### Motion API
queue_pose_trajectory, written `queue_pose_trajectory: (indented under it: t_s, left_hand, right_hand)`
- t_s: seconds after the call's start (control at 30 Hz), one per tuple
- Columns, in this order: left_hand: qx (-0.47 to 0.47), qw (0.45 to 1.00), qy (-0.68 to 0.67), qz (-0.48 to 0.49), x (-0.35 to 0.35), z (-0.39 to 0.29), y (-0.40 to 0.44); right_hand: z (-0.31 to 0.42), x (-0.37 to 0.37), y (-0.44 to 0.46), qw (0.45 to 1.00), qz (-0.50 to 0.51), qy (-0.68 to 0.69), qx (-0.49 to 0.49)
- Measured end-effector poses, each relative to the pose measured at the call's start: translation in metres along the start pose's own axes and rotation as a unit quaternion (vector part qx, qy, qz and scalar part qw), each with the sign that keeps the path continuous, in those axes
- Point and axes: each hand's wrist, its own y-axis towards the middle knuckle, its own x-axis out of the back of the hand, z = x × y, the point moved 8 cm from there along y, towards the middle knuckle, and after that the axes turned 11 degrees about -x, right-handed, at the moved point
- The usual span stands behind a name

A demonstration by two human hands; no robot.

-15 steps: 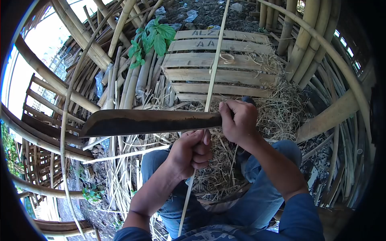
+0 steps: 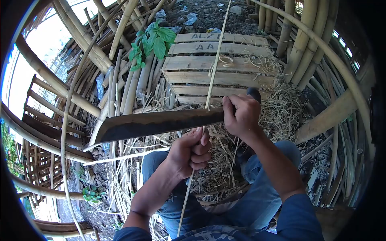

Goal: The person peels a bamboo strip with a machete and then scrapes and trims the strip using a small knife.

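Looks like the machete [image 2: 157, 121] just slid rightward and tilted, right hand [image 2: 243, 114] fingers wrapped round its handle, so a bit farther down the blade now crosses the long pale strip [image 2: 216, 56] pinched in the left hand [image 2: 191, 150], though I can't tell if it's biting.

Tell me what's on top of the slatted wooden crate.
Curled shavings, thickest toward the right. A pale strip crosses over the crate; contact is unclear. Slats hide most of the inside.

Rough outdoor bamboo workshop, w/ stacked poles [image 2: 306, 40], slatted crate [image 2: 219, 64] & shavings [image 2: 283, 110] on dirt ground [image 2: 205, 14].
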Motion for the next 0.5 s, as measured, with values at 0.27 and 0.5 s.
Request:
queue_pose_trajectory:
  t_s: [0.27, 0.5]
  left_hand:
    - [-0.006, 1.000, 0.009, -0.011, 0.002, -0.003, -0.001]
    - [-0.016, 1.000, 0.022, -0.013, 0.003, -0.005, -0.001]
  right_hand:
    - [-0.014, 0.001, 0.006, 0.999, -0.042, 0.007, -0.003]
    - [-0.012, 0.001, 0.009, 0.999, -0.031, -0.011, -0.005]
